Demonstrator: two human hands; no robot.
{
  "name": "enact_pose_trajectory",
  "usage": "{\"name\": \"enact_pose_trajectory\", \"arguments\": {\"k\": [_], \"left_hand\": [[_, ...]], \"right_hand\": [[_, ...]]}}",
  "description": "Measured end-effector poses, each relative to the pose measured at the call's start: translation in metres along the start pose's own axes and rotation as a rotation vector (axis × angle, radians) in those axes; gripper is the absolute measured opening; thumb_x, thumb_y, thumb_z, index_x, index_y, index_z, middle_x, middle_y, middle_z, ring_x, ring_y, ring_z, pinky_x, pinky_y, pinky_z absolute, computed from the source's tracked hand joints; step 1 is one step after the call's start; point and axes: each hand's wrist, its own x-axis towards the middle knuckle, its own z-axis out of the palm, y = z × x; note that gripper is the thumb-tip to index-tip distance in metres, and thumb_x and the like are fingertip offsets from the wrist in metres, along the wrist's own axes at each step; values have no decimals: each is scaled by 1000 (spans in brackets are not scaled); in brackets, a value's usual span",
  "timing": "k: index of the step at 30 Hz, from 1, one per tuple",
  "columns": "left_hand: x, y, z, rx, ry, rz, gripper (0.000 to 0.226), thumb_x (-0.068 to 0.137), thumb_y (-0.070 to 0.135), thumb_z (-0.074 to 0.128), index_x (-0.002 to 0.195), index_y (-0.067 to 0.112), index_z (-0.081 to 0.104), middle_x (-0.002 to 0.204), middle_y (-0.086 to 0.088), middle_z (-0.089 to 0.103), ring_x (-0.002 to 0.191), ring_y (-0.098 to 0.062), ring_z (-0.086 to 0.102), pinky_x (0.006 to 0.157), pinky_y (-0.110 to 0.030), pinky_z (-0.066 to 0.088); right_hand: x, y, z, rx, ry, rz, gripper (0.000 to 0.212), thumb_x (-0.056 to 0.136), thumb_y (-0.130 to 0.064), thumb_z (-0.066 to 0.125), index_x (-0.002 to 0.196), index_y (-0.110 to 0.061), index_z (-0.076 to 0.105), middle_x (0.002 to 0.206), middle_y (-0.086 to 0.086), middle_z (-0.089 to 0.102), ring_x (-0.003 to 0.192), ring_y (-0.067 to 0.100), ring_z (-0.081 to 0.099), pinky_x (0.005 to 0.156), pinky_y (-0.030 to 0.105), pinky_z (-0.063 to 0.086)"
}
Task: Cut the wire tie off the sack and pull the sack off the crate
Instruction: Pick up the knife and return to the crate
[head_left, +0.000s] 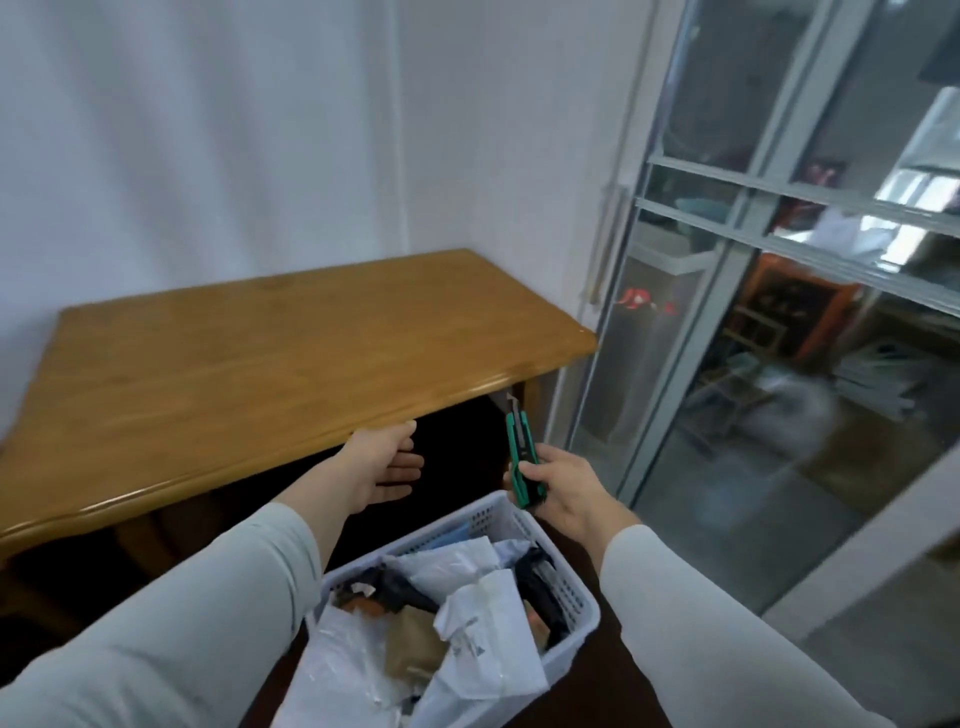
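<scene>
Right hand (566, 491) clamped on the green knife (522, 457), blade pointing away, safely, I'd say. Left hand (382, 467) spread loose under the tabletop (260, 353) edge. White crate (488, 512) bottom centre, wire tie unseen.

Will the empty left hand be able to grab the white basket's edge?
Probably yes. The left hand is open, holds nothing, and hovers near the basket rim, with nothing between them.

No legible text, faint dark print on white plastic mailer (467, 616) in crate (577, 597), too blurred
</scene>
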Motion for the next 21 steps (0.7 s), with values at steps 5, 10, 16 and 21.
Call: {"name": "enact_pose_trajectory", "arguments": {"k": [5,10,16,21], "left_hand": [[34,14,-79,-28,77,-25,38,93,39,52,109,5,56,102,-11,67,96,-24,63,83,-38,52],[69,26,-137,-40,145,-59,39,93,40,51,110,5,57,101,-10,67,100,-26,63,84,-37,52],[115,30,-172,-4,273,-53,40,93,40,51,112,5,56,95,-9,66,88,-23,63,74,-34,51],[165,35,-193,105,350,-114,44,93,40,50,118,5,55,101,-8,67,95,-22,63,80,-36,52]], "right_hand": [[50,7,82,-196,-35,39,52,95,-2,47,143,-20,38,93,11,58,70,20,55,53,29,42],[107,17,137,-592,-27,26,76,81,-5,68,145,-16,26,108,9,54,76,19,56,59,27,46],[190,21,196,-891,-46,-77,52,83,-13,65,132,-10,49,121,12,58,99,24,59,85,34,50],[269,30,235,-1197,-111,-190,45,87,-19,59,131,-14,51,129,14,51,108,30,57,93,39,50]]}}
